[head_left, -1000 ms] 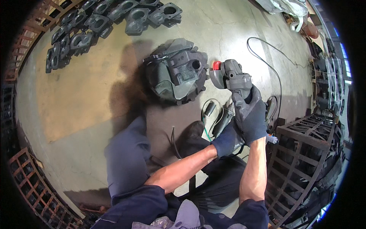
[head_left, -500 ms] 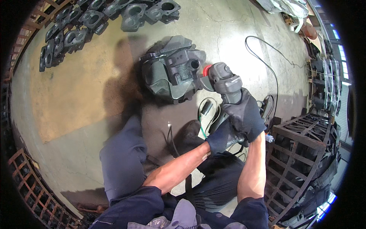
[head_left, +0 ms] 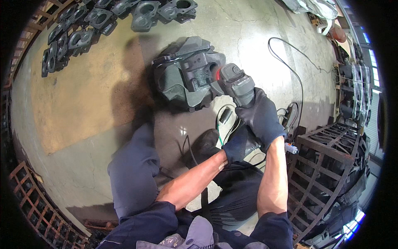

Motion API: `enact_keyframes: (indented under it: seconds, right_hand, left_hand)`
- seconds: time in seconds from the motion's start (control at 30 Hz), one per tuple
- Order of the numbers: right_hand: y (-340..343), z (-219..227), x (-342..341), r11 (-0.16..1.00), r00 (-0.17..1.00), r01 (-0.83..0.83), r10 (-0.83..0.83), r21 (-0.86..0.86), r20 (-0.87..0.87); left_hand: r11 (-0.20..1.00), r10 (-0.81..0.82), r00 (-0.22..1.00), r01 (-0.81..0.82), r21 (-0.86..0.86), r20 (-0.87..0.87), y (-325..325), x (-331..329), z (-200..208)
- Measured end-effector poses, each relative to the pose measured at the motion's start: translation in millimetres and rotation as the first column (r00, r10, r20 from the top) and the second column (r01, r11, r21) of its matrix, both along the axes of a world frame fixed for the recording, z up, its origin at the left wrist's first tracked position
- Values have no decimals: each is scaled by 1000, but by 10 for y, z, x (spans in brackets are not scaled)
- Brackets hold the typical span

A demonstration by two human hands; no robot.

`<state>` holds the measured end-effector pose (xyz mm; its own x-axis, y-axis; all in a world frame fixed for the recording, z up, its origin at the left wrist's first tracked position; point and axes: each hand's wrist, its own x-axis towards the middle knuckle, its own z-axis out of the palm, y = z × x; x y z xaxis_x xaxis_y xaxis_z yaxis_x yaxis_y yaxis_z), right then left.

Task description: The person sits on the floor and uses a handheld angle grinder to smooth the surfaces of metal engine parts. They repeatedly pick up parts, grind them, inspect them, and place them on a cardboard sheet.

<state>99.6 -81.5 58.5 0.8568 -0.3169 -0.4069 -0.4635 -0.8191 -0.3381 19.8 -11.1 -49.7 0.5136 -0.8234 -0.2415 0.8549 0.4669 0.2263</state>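
Both my gloved hands are closed on a dark angle grinder with a red disc at its head. My right hand wraps the body just behind the head. Lower down, my left hand grips the rear part, which the hands mostly hide. The grinder's disc and guard are at the right side of a large dark cast metal part on the floor, beside its round hole. Whether the disc touches the metal I cannot tell.
Several dark castings lie in rows at the far left. A black cable loops over the floor on the right. A rusty metal cage stands close to my right arm. A small dark box with a green wire lies before my hands.
The grinder has moved left and slightly away from me, closer over the casting's right edge. Both hands have moved with it.
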Motion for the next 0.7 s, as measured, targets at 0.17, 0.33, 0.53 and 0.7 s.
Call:
enact_keyframes:
  seconds: [0.17,0.33,0.53,0.7]
  right_hand:
    - [102,-64,107,998,998,-60,59,-23,-16]
    - [107,-16,134,998,998,-57,56,-35,-35]
    - [122,-21,155,995,996,-90,89,-29,-26]
    - [128,8,195,991,994,-75,66,-109,-86]
  left_hand:
    - [996,30,983,-45,81,183,74,32,-110]
    - [995,90,993,-94,-47,-83,-14,-29,-179]
    - [992,126,986,-126,-7,113,0,-45,-263]
    - [996,89,996,-90,-27,-3,-47,-29,-262]
